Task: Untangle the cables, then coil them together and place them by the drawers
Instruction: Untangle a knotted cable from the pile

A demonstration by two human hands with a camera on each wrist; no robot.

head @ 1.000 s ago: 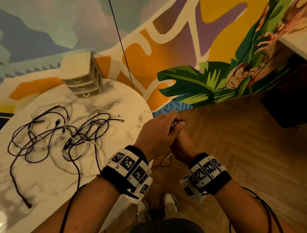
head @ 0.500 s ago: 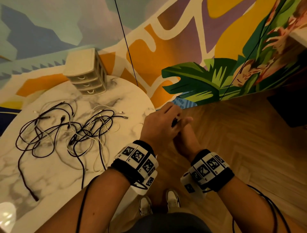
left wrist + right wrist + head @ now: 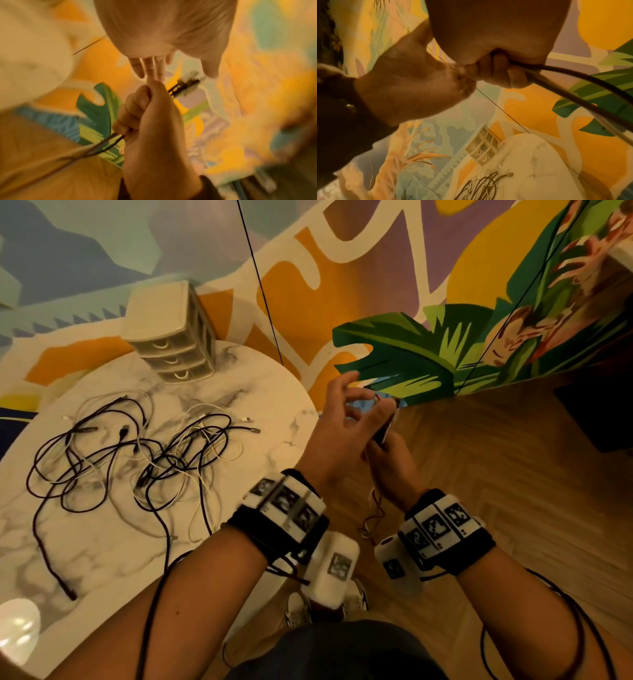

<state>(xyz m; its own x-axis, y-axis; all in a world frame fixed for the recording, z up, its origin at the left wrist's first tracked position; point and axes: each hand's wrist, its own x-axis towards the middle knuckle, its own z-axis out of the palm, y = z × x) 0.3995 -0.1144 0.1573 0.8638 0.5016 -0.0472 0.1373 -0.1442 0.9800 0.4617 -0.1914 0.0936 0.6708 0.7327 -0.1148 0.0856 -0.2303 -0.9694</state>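
Dark and pale cables [image 3: 385, 429] run as one bundle through our right hand [image 3: 394, 463], clenched round them, long axis slanting up and away, ends past the thumb, slack hanging floorward. Our left hand [image 3: 337, 433] is released, fingers spread beside them. More cables [image 3: 137, 453] sprawl tangled on the marble tabletop [image 3: 260, 392], well short of the drawers [image 3: 171, 337] at its far edge.
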